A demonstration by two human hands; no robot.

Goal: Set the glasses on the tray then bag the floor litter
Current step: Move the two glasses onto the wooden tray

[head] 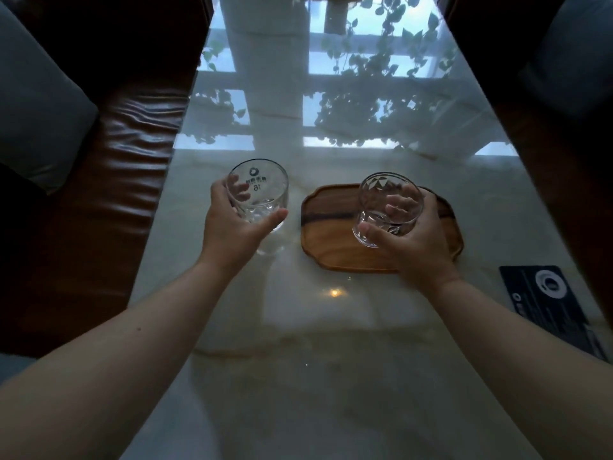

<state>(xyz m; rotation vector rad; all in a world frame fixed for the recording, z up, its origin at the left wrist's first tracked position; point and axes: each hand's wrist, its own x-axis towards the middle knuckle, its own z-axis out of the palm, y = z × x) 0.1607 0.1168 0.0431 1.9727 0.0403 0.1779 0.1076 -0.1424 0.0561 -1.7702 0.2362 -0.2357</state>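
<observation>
My 2 bare forearms reach out over the glossy pale worktop (331, 376), which mirrors a window and trailing leaves further out. A dark printed card (547, 300) lies near the worktop's right edge, just beside my right wrist. My right hand (414, 240) is wrapped around a clear glass (389, 207) with a faceted pattern, thumb on the near side and fingers (401, 202) showing through the wall; it sits over the right part of the wooden tray (328, 244), though I cannot tell whether its base touches the wood. My left hand (232, 224) is closed around a second clear glass (258, 190) with printed markings and the number 16, well left of the tray and above the worktop, its reflection showing beneath. A brown leather sofa (132, 167) with a grey cushion (36, 104) runs along the left side, and dark seating sits on the far right.
</observation>
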